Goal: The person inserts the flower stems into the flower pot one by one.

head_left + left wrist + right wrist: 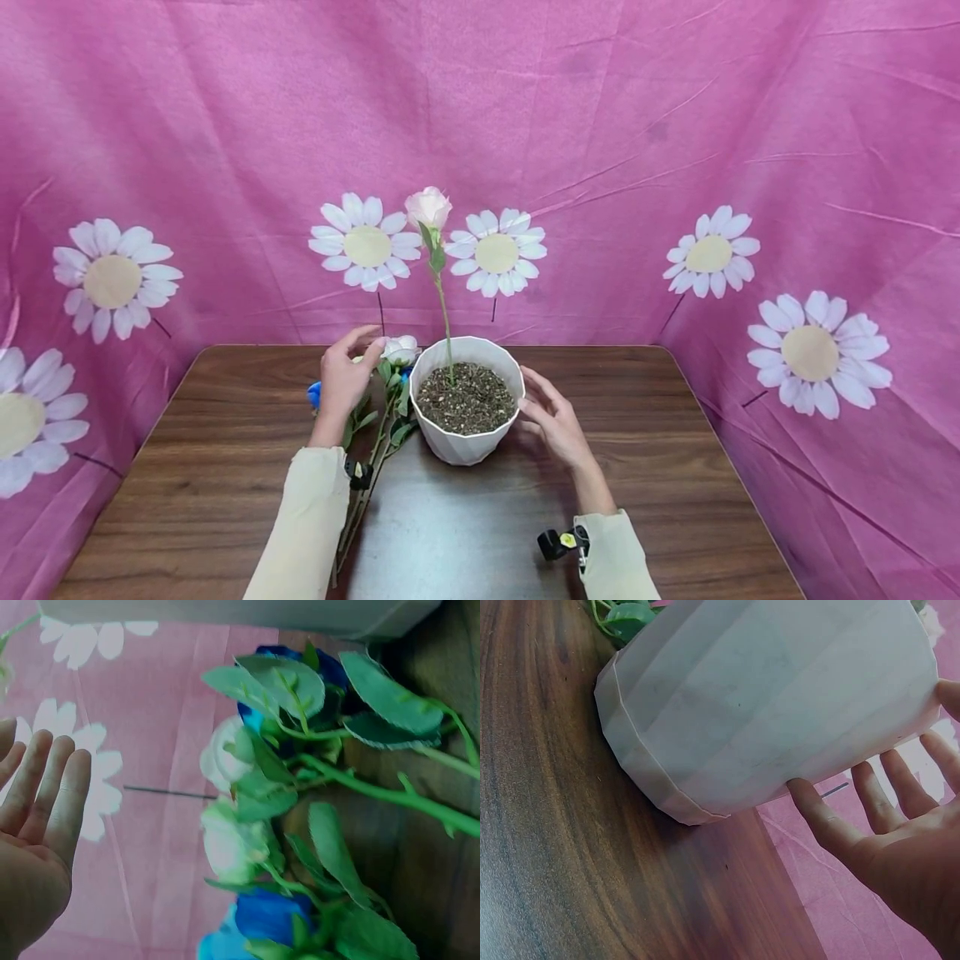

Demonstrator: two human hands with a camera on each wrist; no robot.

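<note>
A white faceted flowerpot (459,448) filled with dark soil (468,400) stands on the table. One pale pink rose (429,208) rises upright from the soil near the pot's left side. My right hand (555,421) rests its fingertips along the right side of the pot, fingers spread, as the right wrist view shows on the pot wall (765,705). Above the loose flowers left of the pot, my left hand (347,379) is raised with extended fingers and an empty palm. Those flowers include white roses (225,754) and blue roses (274,915) on leafy green stems.
The brown wooden table (645,467) ends at the back against a pink cloth (600,100) printed with white daisies. Long bare stems (352,521) of the lying flowers reach toward the front edge, beside my left forearm.
</note>
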